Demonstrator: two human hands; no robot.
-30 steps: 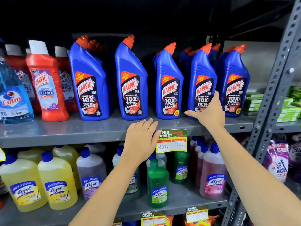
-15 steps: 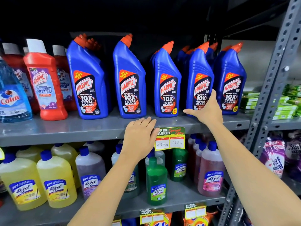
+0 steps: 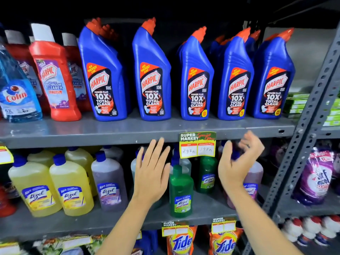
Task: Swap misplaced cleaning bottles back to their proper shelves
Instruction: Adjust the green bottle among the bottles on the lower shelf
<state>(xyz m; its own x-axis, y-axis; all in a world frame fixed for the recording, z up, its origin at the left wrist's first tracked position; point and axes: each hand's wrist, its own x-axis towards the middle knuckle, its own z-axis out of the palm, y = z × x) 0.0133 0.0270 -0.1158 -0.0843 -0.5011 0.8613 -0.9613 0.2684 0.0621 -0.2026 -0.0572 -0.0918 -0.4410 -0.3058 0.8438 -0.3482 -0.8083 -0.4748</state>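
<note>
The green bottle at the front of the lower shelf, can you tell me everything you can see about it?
The see-through green plastic bottle stands upright near the front edge of the grey metal lower shelf. It has a green screw cap, dark green liquid inside and a green and blue Lizol label low on its front. A second green bottle stands behind it to the right. The person's open left hand is just beside it; contact is unclear.

Glossy blue plastic is seen on the Harpic bottles (image 3: pixel 152 76); beneath them, the shelf (image 3: pixel 110 131) is matt grey painted metal, with a paper price tag (image 3: pixel 197 145) attached.
</note>
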